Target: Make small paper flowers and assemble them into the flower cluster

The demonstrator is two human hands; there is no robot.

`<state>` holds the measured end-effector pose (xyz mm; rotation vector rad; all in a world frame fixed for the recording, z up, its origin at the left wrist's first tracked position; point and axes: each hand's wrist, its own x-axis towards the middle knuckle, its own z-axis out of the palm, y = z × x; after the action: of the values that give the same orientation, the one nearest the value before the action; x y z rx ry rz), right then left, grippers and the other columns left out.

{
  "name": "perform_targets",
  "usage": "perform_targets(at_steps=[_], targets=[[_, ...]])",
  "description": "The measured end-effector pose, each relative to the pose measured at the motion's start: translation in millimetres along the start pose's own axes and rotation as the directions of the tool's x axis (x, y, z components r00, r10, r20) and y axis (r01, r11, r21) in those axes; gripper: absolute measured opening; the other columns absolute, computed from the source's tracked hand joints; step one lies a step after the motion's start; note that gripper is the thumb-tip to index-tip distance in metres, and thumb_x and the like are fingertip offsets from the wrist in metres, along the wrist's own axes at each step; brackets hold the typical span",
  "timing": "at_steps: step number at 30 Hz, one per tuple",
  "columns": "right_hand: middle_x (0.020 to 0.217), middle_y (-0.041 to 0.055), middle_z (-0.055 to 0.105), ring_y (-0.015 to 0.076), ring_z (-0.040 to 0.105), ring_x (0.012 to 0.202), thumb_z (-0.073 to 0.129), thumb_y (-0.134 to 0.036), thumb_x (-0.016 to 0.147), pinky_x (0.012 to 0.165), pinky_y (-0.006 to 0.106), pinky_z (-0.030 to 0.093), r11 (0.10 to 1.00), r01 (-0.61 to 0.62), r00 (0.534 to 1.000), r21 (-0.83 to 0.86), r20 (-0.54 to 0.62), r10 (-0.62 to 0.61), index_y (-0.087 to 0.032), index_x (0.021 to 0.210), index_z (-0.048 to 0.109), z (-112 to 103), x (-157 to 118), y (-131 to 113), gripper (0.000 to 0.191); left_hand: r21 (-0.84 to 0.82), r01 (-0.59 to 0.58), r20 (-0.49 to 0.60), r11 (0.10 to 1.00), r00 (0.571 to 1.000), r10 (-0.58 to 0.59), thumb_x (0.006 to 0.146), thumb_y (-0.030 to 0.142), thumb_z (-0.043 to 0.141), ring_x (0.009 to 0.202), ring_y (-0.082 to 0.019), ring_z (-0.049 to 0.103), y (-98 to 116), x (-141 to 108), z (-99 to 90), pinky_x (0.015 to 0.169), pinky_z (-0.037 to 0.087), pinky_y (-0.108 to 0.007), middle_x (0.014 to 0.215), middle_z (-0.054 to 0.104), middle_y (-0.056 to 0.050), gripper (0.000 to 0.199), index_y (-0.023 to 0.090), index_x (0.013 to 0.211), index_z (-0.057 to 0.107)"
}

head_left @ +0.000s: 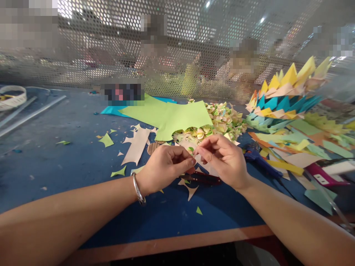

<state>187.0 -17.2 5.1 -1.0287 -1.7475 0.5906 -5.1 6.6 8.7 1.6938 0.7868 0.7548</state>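
Note:
My left hand (169, 166), with a silver bangle at its wrist, and my right hand (224, 160) meet low over the table. Their fingertips are pinched together around a small green and pale pink paper piece (190, 149); fingers partly hide it. Below them lies a dark red tool (206, 178), half covered by my left hand. Just beyond is a light green paper sheet (180, 114) with scalloped cut edges, overlapping a heap of small green and pink paper pieces (229, 120). A cut pale pink paper strip (136, 147) rests left of the hands.
Green scraps (107, 140) dot the blue table (69, 159). A blue glue gun (260, 160), paper strips (291, 147) and a pink power socket (324, 175) lie at right, before stacked pointed paper pieces (291, 99). Behind stands a perforated metal screen (180, 33); clear sticks (33, 116) lie left.

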Motion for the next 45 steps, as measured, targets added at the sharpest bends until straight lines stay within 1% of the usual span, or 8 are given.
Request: perform_targets(at_steps=[5,12,20,25,31,35,39,45], targets=[[0.081,0.0021,0.072,0.0088,0.062,0.061,0.06,-0.031,0.094,0.058,0.022,0.053,0.996,-0.042,0.999,0.074,0.003,0.042,-0.02,0.095,0.061,-0.8,0.7,-0.4,0.011,-0.073,0.014,-0.033,0.997,0.999,-0.016,0.085,0.03,0.066,0.06,-0.011,0.066,-2.1,1.7,1.3,0.057,0.053,-0.02,0.069,0.075,-0.006,0.023,0.012,0.072,0.068],[0.086,0.0021,0.069,0.0107,0.063,0.069,0.065,-0.037,0.091,0.063,0.024,0.053,0.994,-0.1,0.991,0.044,0.089,0.096,-0.02,0.1,0.063,-3.5,1.6,3.5,0.019,-0.148,0.027,-0.052,0.989,0.998,-0.035,0.084,0.031,0.068,0.062,-0.011,0.069,-5.2,1.7,1.2,0.06,0.055,-0.02,0.07,0.075,-0.006,0.021,0.013,0.074,0.067],[0.077,-0.0017,0.063,0.0084,0.058,0.063,0.065,-0.032,0.091,0.056,0.022,0.048,0.999,-0.043,0.992,0.009,0.123,0.042,-0.021,0.091,0.063,-2.4,0.6,5.1,0.011,-0.046,0.006,-0.048,0.999,0.999,-0.008,0.085,0.037,0.066,0.06,-0.013,0.068,-5.8,1.7,1.4,0.057,0.053,-0.022,0.069,0.074,-0.007,0.026,0.014,0.072,0.067],[0.074,-0.0018,0.061,0.0088,0.057,0.063,0.063,-0.03,0.092,0.056,0.022,0.046,1.0,-0.013,0.99,-0.016,0.139,0.015,-0.02,0.087,0.063,-2.9,1.9,3.4,0.011,-0.001,-0.009,-0.034,1.0,0.999,0.009,0.086,0.037,0.064,0.059,-0.012,0.067,-1.9,1.4,1.5,0.056,0.052,-0.022,0.068,0.074,-0.006,0.028,0.014,0.071,0.068],[0.072,-0.0014,0.06,0.0092,0.056,0.062,0.062,-0.029,0.093,0.055,0.022,0.045,1.0,-0.014,0.989,-0.027,0.146,0.018,-0.019,0.086,0.062,-4.4,1.2,1.1,0.012,0.046,-0.026,0.007,0.999,1.0,0.026,0.089,0.038,0.06,0.061,-0.011,0.066,1.2,-0.7,0.5,0.057,0.052,-0.021,0.07,0.074,-0.005,0.029,0.014,0.074,0.069],[0.072,-0.0012,0.06,0.0093,0.056,0.062,0.062,-0.03,0.092,0.055,0.022,0.045,0.999,-0.023,0.989,-0.028,0.143,0.027,-0.019,0.085,0.062,-4.4,1.3,0.8,0.013,0.039,-0.031,-0.017,0.999,0.999,0.032,0.084,0.037,0.065,0.061,-0.013,0.066,-1.6,-0.8,1.3,0.056,0.052,-0.023,0.071,0.074,-0.006,0.024,0.014,0.081,0.068],[0.07,-0.0017,0.059,0.0087,0.054,0.061,0.062,-0.029,0.092,0.054,0.021,0.043,0.999,-0.015,0.989,-0.032,0.147,0.019,-0.019,0.085,0.062,-4.0,2.6,0.6,0.013,0.083,-0.029,-0.033,0.996,0.999,0.032,0.084,0.034,0.065,0.059,-0.013,0.065,-0.4,-1.0,1.8,0.053,0.05,-0.023,0.07,0.073,-0.007,0.022,0.013,0.079,0.068],[0.068,-0.0027,0.057,0.0082,0.053,0.059,0.061,-0.029,0.093,0.053,0.021,0.042,0.999,0.004,0.989,-0.036,0.151,0.002,-0.019,0.084,0.062,-4.3,1.9,0.0,0.013,0.103,-0.032,-0.016,0.994,0.999,0.034,0.086,0.034,0.063,0.057,-0.012,0.063,2.0,-1.4,1.7,0.055,0.051,-0.024,0.068,0.072,-0.007,0.025,0.013,0.074,0.068]])
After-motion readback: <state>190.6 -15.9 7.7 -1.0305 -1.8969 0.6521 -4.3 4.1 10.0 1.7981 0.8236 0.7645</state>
